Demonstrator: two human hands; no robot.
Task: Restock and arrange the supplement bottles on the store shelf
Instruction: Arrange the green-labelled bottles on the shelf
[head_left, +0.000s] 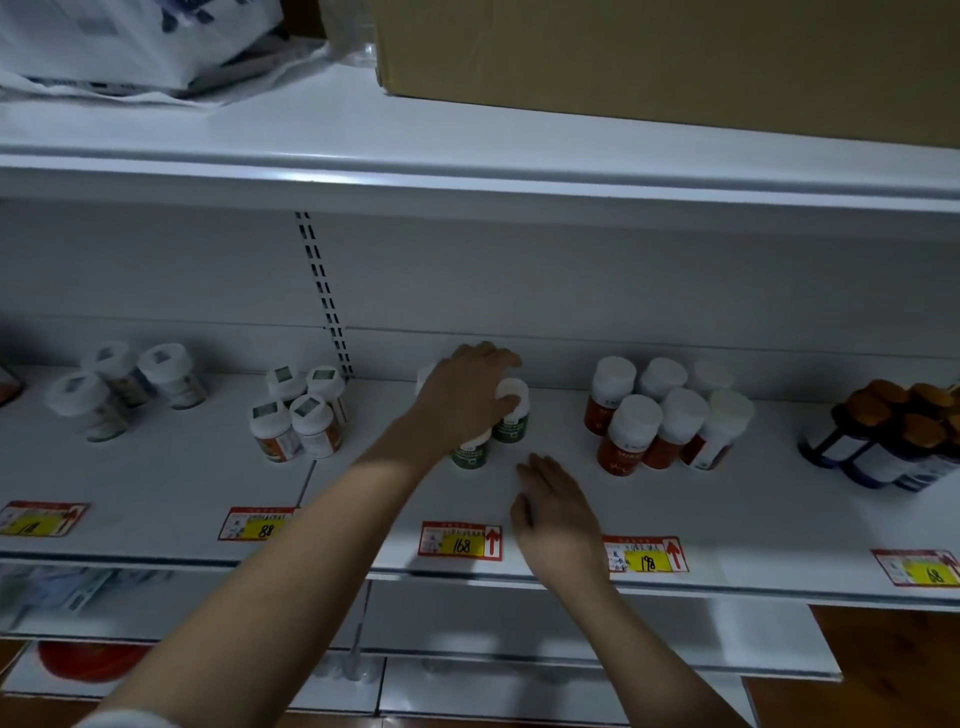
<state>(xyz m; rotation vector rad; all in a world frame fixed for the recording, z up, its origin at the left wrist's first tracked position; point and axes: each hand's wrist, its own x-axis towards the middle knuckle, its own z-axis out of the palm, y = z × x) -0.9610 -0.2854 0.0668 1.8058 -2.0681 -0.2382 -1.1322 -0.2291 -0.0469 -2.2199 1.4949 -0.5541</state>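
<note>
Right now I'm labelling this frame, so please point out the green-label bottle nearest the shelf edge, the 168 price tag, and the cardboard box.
green-label bottle (470, 453): head view, on its green label.
168 price tag (460, 542): head view, on its yellow middle.
cardboard box (675, 57): head view, on its front face.

shop | white shelf (519, 509) | price tags (460, 540) | bottle groups (670, 415)

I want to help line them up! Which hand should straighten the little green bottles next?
Probably the left hand: it already rests on top of the white-capped green-labelled bottles, fingers curled over the caps. The right hand lies open on the white shelf in front of them, touching no bottle.
</note>
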